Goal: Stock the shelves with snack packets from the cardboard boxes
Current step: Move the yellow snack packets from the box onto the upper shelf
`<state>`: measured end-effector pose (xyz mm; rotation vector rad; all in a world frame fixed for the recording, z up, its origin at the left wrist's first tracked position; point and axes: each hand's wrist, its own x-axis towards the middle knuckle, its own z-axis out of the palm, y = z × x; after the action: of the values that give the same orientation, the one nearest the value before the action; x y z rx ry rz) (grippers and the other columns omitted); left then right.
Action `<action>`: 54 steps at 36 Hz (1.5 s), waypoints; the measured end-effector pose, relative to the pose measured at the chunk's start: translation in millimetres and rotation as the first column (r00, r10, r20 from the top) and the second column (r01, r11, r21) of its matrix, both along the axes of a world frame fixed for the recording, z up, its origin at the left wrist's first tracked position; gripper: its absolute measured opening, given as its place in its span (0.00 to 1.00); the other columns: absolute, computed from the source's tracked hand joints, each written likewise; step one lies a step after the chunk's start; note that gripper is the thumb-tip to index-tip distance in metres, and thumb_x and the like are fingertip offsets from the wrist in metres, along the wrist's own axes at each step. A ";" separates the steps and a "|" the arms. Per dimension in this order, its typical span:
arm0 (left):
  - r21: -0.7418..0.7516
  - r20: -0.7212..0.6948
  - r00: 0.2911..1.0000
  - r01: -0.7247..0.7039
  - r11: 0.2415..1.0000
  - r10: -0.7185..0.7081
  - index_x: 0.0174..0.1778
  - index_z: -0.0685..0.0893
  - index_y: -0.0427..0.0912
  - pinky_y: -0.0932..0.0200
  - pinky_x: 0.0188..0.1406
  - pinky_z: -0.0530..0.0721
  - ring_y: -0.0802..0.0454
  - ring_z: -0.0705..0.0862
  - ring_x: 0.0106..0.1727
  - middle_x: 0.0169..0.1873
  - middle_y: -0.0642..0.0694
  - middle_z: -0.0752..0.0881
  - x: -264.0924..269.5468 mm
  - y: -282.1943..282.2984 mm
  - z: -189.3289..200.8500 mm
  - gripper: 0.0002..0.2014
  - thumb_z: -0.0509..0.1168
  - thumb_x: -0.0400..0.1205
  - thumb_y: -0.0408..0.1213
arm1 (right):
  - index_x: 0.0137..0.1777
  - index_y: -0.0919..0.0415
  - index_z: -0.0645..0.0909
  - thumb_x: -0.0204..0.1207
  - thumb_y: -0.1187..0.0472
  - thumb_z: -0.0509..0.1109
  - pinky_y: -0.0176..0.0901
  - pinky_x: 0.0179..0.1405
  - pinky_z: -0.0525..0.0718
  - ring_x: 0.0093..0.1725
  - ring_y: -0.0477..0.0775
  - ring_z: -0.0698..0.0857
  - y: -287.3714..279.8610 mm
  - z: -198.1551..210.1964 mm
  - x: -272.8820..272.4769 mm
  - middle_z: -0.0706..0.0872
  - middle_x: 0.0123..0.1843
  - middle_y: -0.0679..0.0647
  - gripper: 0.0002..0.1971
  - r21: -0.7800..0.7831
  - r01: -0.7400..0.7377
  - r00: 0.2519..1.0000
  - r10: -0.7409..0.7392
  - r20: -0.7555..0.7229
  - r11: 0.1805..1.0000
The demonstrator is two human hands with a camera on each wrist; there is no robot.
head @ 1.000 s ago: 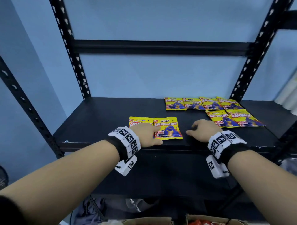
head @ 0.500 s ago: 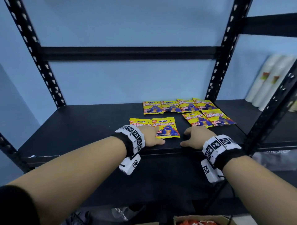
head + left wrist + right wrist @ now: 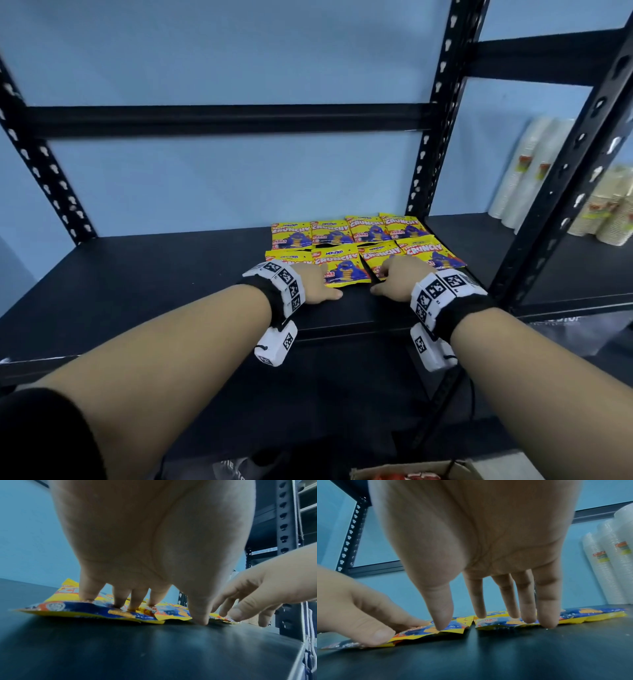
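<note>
Yellow snack packets lie flat in two rows on the black shelf [image 3: 154, 284], toward its right end. My left hand [image 3: 317, 282] rests with straight fingers [image 3: 120, 599] on the two left packets of the front row [image 3: 342, 267], its thumb tip on the shelf. My right hand [image 3: 399, 277] lies just to the right. Its straight fingertips [image 3: 527, 616] touch the near edge of the neighbouring packet [image 3: 380, 255], and its thumb touches the edge of the packet to the left [image 3: 453, 625]. The back row [image 3: 330, 233] lies untouched. Neither hand grips anything.
A black upright post [image 3: 435, 113] stands behind the packets and another [image 3: 565, 192] at the front right. Stacks of cups [image 3: 524, 171] stand on the neighbouring shelf. A cardboard box [image 3: 411, 471] with red packets shows at the bottom edge.
The two left packets have slid right and back until they meet the front row. My right hand has come off the bare shelf onto the packets. The head view has shifted.
</note>
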<state>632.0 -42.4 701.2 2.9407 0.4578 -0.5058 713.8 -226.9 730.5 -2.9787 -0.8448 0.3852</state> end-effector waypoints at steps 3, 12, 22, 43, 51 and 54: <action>-0.019 0.014 1.000 -0.007 1.000 0.008 0.91 0.51 0.46 0.48 0.81 0.69 0.42 0.68 0.84 0.87 0.44 0.65 1.0 3.1 -1.0 0.43 0.56 0.86 0.67 | 0.74 0.56 0.80 0.79 0.38 0.72 0.50 0.63 0.85 0.65 0.57 0.85 3.3 -3.8 -0.1 0.86 0.68 0.54 0.29 -0.009 -0.037 0.999 0.037 -0.030 0.999; -0.051 0.093 0.996 0.017 0.999 -0.013 0.90 0.56 0.48 0.47 0.83 0.66 0.45 0.64 0.86 0.88 0.48 0.62 0.4 7.5 3.4 0.41 0.60 0.85 0.65 | 0.78 0.54 0.77 0.81 0.40 0.70 0.48 0.63 0.82 0.69 0.56 0.83 6.1 -3.4 0.0 0.83 0.72 0.53 0.29 0.089 -0.082 0.994 0.088 -0.065 0.993; -0.065 0.027 0.998 0.058 0.996 -0.056 0.90 0.53 0.50 0.48 0.78 0.73 0.43 0.69 0.83 0.87 0.45 0.63 -2.5 -8.1 6.7 0.41 0.58 0.86 0.65 | 0.83 0.51 0.71 0.82 0.40 0.69 0.48 0.70 0.78 0.76 0.55 0.78 7.3 -8.4 -2.5 0.77 0.80 0.51 0.32 0.146 -0.086 0.990 0.101 -0.099 0.986; -0.440 0.094 0.972 -0.154 0.885 0.216 0.47 0.89 0.46 0.70 0.32 0.78 0.62 0.84 0.31 0.39 0.46 0.92 -239.5 109.6 1.0 0.13 0.80 0.75 0.50 | 0.47 0.53 0.81 0.80 0.46 0.72 0.48 0.40 0.90 0.30 0.47 0.91 136.5 -22.9 -177.0 0.92 0.38 0.51 0.11 0.209 -0.530 0.783 0.569 -0.253 0.822; -0.495 -0.125 0.934 -0.351 0.794 0.335 0.56 0.88 0.44 0.70 0.34 0.79 0.58 0.85 0.36 0.39 0.48 0.91 -333.9 129.1 -101.2 0.18 0.81 0.75 0.48 | 0.52 0.49 0.82 0.80 0.46 0.72 0.48 0.49 0.90 0.41 0.47 0.92 164.8 -111.5 -235.5 0.91 0.43 0.47 0.09 0.054 -0.629 0.674 0.578 -0.460 0.776; -0.498 -0.154 0.918 -0.392 0.773 0.366 0.56 0.88 0.47 0.69 0.36 0.79 0.64 0.83 0.37 0.37 0.59 0.86 -351.9 122.5 -147.2 0.18 0.81 0.75 0.48 | 0.58 0.50 0.82 0.80 0.45 0.73 0.45 0.51 0.86 0.48 0.47 0.87 164.8 -157.2 -243.7 0.86 0.51 0.45 0.13 -0.016 -0.626 0.681 0.536 -0.499 0.780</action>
<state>280.1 80.2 554.0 2.2384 0.7633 -0.5420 470.1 -62.1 573.3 -2.4573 -1.7465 1.2085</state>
